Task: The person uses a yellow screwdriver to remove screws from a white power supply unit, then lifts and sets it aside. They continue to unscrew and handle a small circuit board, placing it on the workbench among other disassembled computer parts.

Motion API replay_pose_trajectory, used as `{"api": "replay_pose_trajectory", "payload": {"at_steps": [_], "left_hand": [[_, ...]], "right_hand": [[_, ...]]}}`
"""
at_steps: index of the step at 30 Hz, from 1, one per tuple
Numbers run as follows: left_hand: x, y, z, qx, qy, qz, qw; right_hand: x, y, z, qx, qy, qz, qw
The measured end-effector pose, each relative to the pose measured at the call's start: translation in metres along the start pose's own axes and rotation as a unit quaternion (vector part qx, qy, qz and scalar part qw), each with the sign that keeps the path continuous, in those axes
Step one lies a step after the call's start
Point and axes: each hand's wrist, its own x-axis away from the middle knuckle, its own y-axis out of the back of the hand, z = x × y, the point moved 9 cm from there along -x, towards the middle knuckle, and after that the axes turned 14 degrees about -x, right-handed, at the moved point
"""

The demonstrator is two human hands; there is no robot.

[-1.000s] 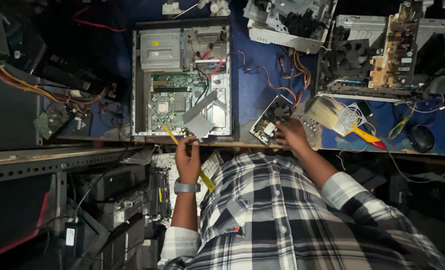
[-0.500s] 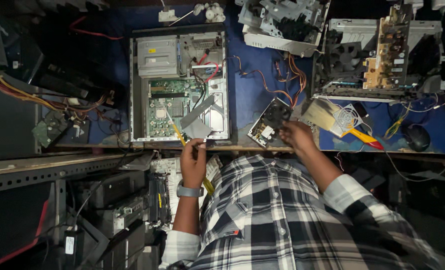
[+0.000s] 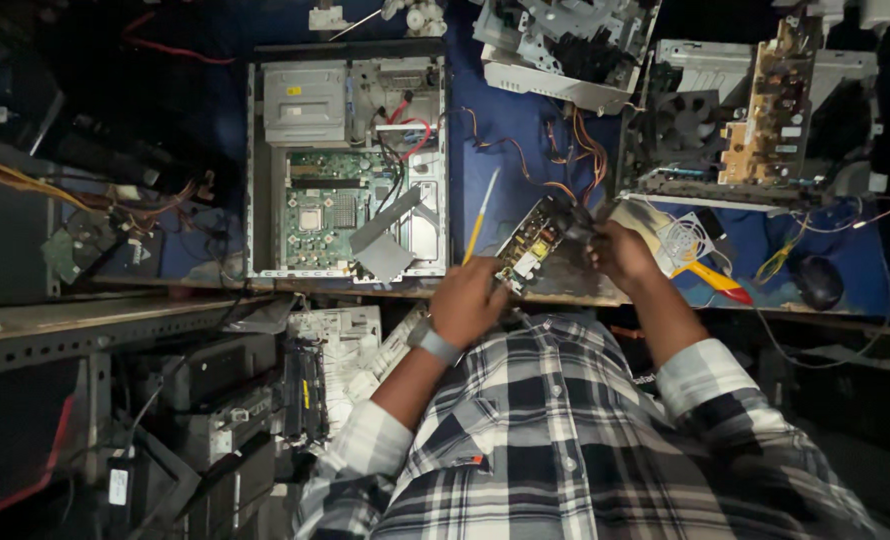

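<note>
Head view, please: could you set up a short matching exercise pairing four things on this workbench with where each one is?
Things:
1. yellow-handled screwdriver
2. small circuit board
3. open computer case
4. dark mouse

Places:
a. far right of the blue bench top
b. in the left hand
c. lying left of both hands
d. between the hands, gripped by the right hand

Pairs: 1-b, 2-d, 3-c, 4-a

Left hand (image 3: 468, 301) clenched, right hand (image 3: 620, 253) gripping, forearms raised.
</note>
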Motion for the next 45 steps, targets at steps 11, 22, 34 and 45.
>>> {"api": "replay_pose_trajectory", "payload": {"at_steps": [11, 22, 34, 45], "left_hand": [[-0.049, -0.102, -0.004, -0.162, 0.065, 0.099, 0.980], [-0.044, -0.132, 0.003, -0.220, 0.104, 0.071, 0.967], [-0.021, -0.151, 0.065, -0.251, 0.226, 0.089, 0.937], [-0.015, -0.183, 0.070, -0.262, 0.250, 0.118, 0.925]], "right_hand": [[-0.012, -0.048, 0.048, 0.103, 0.074, 0.114, 0.985], [-0.053, -0.033, 0.060, 0.132, 0.081, 0.096, 0.983], [-0.086, -0.033, -0.032, 0.046, 0.066, 0.131, 0.988], [-0.066, -0.031, -0.139, 0.301, -0.015, 0.266, 0.916]]}}
